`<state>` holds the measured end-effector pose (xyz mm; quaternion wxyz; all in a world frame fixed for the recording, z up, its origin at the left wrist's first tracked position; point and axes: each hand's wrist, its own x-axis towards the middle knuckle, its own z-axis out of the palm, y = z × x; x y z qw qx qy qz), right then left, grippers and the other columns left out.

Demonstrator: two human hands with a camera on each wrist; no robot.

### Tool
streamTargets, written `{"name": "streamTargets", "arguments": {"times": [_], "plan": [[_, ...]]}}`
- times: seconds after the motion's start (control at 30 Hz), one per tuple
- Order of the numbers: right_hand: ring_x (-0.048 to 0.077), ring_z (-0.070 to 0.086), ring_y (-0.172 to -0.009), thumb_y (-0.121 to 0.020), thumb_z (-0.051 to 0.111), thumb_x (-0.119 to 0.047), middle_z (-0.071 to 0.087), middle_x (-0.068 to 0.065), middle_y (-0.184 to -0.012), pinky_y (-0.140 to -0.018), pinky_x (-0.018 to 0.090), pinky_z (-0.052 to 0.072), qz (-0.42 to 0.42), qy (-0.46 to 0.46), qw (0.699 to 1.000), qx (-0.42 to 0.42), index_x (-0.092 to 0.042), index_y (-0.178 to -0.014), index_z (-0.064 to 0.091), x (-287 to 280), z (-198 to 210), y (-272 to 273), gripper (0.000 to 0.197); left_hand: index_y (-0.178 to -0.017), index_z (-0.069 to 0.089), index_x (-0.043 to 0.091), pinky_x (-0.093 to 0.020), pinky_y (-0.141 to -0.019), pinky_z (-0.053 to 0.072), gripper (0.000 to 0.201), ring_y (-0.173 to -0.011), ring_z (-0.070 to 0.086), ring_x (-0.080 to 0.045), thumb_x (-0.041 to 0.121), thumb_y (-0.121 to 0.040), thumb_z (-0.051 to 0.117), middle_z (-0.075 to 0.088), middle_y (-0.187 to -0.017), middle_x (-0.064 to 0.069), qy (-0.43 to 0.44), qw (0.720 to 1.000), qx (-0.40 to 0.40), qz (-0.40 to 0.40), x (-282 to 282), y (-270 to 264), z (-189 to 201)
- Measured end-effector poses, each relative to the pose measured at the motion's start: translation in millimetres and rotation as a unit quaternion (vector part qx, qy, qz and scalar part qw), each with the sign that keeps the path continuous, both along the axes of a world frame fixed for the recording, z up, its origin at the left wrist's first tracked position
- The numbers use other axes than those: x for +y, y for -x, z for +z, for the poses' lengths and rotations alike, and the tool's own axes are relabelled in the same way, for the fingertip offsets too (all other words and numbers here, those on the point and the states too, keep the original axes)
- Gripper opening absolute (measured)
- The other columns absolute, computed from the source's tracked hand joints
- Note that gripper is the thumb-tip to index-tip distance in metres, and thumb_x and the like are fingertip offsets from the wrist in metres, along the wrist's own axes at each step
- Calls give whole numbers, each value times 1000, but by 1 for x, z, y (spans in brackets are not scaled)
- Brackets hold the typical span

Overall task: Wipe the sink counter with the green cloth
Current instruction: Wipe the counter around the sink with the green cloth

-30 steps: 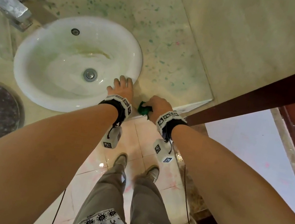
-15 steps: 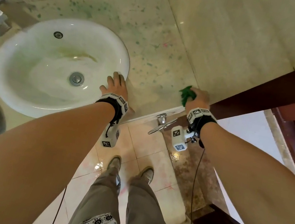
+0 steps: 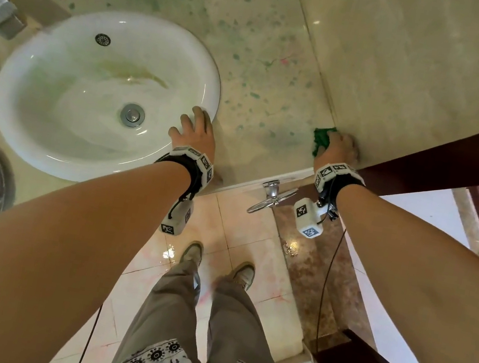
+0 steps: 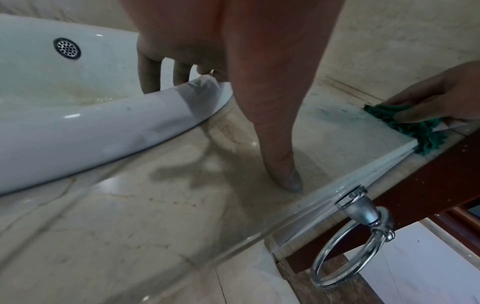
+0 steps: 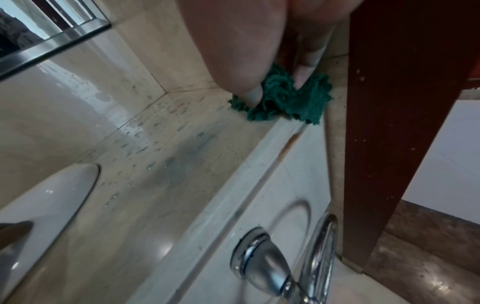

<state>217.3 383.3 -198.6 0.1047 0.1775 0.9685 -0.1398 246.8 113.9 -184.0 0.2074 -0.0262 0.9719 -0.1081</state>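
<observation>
the green cloth (image 3: 322, 140) lay bunched at the front right corner of the surface (image 3: 266, 90), tight against the side wall and partly spilling over the front lip, as the left wrist view showed. the right hand (image 3: 337, 147) lay on top of it, fingers (image 5: 253, 93) curled down into the folds and pressing it flat to the stone. the left hand (image 3: 195, 132) rested on the rim of the sink (image 3: 46, 155), its fingers loosely bent over the edge and holding nothing, thumb down on the surface.

the cloth looked soft, light and nubbly, likely damp, so it would crumple rather than slide as one piece. a broad press from above with the palm seemed the best hold, with the loose overhanging edge gathered in. the surface carried green-tinted droplets (image 3: 196, 12) towards the back and looked slick, so steady downward pressure would probably matter more than grip.
</observation>
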Motion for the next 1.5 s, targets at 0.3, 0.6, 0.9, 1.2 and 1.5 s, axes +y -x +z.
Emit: {"name": "streamTargets", "arguments": {"times": [0.3,0.6,0.9,1.2,1.5], "plan": [[33,49,-113,-91,56,-16,46,8,-133,-97,40,48,58,37,997,-39,-15,-129,56,-32,1,-23,38,-149,9,-4,-44,-88,46,94,-121,38,-34,22,-79,67,14,-153,-17,1,1000,5,-1,2,4,-3],[31,47,-112,-92,58,-27,48,7,-135,-87,28,41,193,104,976,-9,-17,-126,62,-66,-4,-52,36,-148,14,-3,-43,-86,44,137,-124,37,-35,71,-53,79,13,-152,-17,13,1000,-5,-27,-2,2,-6],[22,60,-104,-87,67,-16,58,6,-123,-87,21,47,31,182,983,6,-16,-123,60,-31,-6,-26,37,-147,15,-5,-41,-83,47,136,-120,39,-33,71,-54,78,16,-150,-17,19,999,-11,-27,-1,0,1],[33,27,-132,-84,58,-3,25,11,-145,-109,43,32,-29,8,1000,1,-16,-140,45,-30,-11,7,59,-147,14,-6,-40,-84,46,127,-117,40,-31,53,-58,83,16,-149,-18,16,1000,-10,-11,2,-1,7],[35,20,-138,-81,62,-4,19,11,-153,-110,45,34,106,-98,988,-48,-7,-146,32,-37,-11,7,72,-145,16,-4,-39,-84,45,143,-115,40,-30,70,-42,83,18,-145,-16,9,1000,-13,0,3,-1,7]]}}
